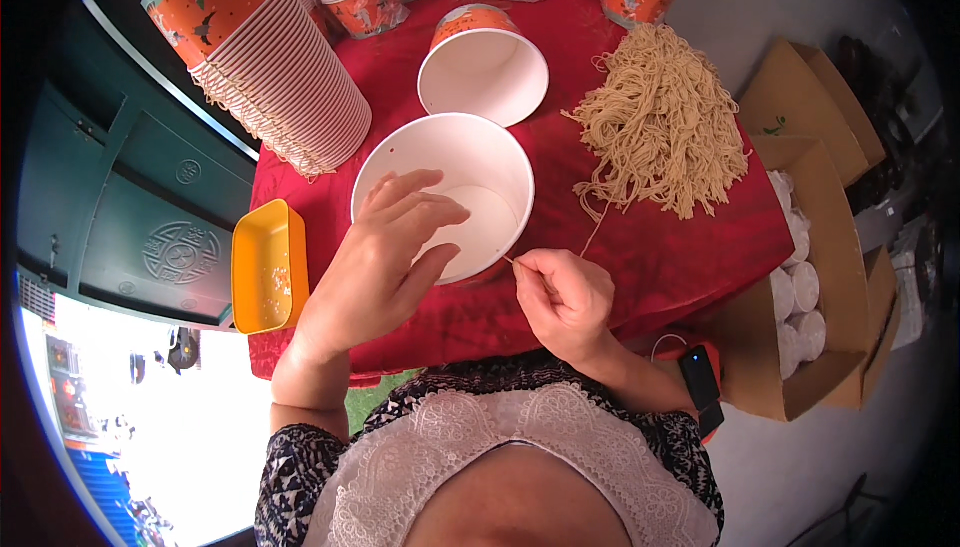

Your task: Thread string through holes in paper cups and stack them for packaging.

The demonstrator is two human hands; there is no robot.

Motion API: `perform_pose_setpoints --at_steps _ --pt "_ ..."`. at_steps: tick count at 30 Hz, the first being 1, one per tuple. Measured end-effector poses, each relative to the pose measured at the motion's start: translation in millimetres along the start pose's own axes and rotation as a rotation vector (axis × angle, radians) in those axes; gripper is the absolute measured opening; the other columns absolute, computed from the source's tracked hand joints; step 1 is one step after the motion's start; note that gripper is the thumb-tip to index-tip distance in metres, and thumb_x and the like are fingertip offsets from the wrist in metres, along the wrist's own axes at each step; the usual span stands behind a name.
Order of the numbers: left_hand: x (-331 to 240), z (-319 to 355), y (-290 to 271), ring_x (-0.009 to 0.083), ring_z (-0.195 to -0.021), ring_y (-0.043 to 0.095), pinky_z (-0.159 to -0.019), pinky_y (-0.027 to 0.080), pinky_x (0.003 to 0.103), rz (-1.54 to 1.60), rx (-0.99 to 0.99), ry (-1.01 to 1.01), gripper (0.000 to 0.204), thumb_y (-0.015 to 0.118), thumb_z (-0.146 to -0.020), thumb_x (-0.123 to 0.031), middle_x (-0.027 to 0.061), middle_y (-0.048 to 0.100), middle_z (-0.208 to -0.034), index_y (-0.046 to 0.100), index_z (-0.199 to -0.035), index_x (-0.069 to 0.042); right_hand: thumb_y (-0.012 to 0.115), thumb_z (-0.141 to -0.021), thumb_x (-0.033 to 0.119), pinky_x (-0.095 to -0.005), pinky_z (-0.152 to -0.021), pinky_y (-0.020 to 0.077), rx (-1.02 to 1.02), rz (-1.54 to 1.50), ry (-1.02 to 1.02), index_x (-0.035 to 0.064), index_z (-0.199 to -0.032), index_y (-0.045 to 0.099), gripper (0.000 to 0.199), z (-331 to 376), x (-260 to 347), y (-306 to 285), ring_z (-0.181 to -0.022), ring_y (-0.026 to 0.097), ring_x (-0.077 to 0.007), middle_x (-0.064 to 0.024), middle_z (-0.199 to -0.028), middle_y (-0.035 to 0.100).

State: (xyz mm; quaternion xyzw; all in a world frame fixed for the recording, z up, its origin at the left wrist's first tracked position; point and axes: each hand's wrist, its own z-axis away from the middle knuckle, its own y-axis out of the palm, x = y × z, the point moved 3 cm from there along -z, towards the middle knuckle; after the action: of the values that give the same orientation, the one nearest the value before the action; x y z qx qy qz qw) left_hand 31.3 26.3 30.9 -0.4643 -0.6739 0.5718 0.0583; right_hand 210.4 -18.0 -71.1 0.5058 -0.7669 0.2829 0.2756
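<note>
A large paper bucket [500, 172], white inside with a small dark hole near its left rim, lies tilted in front of me with its mouth toward me. My left hand [390, 247] reaches over its mouth, fingers spread and holding nothing. At the lower right rim, my right hand [565, 297] pinches a thin beige cord [596, 227] between thumb and fingers. The cord's short end points at the rim; its other part runs up toward a heap of beige cords [660, 117]. Behind lies a second paper bucket [490, 77], orange outside.
A tall leaning stack of orange paper buckets [290, 87] with cords hanging from it stands at the left. Nearer is a yellow tray [240, 267] with small bits inside. The red tablecloth [690, 257] covers the table. An open carton [840, 277] with white rolls sits at right.
</note>
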Motion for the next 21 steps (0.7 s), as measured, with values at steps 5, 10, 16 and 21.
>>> perform_pose_setpoints --at_steps 5,10,16,21 --pt "7 -15 6 0.0373 -0.128 0.053 -0.107 0.042 0.046 0.070 0.158 0.045 0.034 0.070 -0.079 0.000 0.0147 0.069 -0.116 0.070 -0.113 -0.002 0.073 -0.077 -0.009 -0.0315 -0.048 0.0466 0.003 -0.003 -0.018 0.0008 -0.085 0.064 0.015 -4 -1 6 -0.053 0.062 -0.0210 -0.0101 -0.067 0.063" --pt "14 -29 17 0.0344 -0.118 0.058 -0.098 0.047 0.044 0.092 0.305 0.163 0.019 0.071 -0.080 -0.001 0.0132 0.069 -0.104 0.070 -0.099 -0.001 0.073 -0.078 -0.008 -0.0322 -0.048 0.0466 -0.002 -0.003 -0.029 0.0002 -0.087 0.064 0.015 -5 -2 10 -0.054 0.062 -0.0220 -0.0105 -0.068 0.063" --pt "10 -21 10 0.0270 -0.094 0.064 -0.083 0.050 0.035 0.176 0.234 -0.056 0.005 0.071 -0.080 0.001 0.0113 0.069 -0.096 0.066 -0.082 0.000 0.070 -0.083 -0.008 -0.0246 -0.046 0.0395 0.021 -0.018 -0.015 -0.0009 -0.087 0.064 0.010 -8 3 6 -0.052 0.054 -0.0097 -0.0059 -0.069 0.061" --pt "-2 -8 9 0.0188 -0.083 0.063 -0.077 0.049 0.032 0.398 0.100 -0.158 0.009 0.068 -0.079 0.004 0.0099 0.069 -0.095 0.061 -0.075 -0.001 0.071 -0.080 -0.008 -0.0340 -0.050 0.0455 0.118 -0.006 -0.022 -0.0015 -0.091 0.062 0.015 -2 0 3 -0.058 0.061 -0.0238 -0.0123 -0.074 0.061"
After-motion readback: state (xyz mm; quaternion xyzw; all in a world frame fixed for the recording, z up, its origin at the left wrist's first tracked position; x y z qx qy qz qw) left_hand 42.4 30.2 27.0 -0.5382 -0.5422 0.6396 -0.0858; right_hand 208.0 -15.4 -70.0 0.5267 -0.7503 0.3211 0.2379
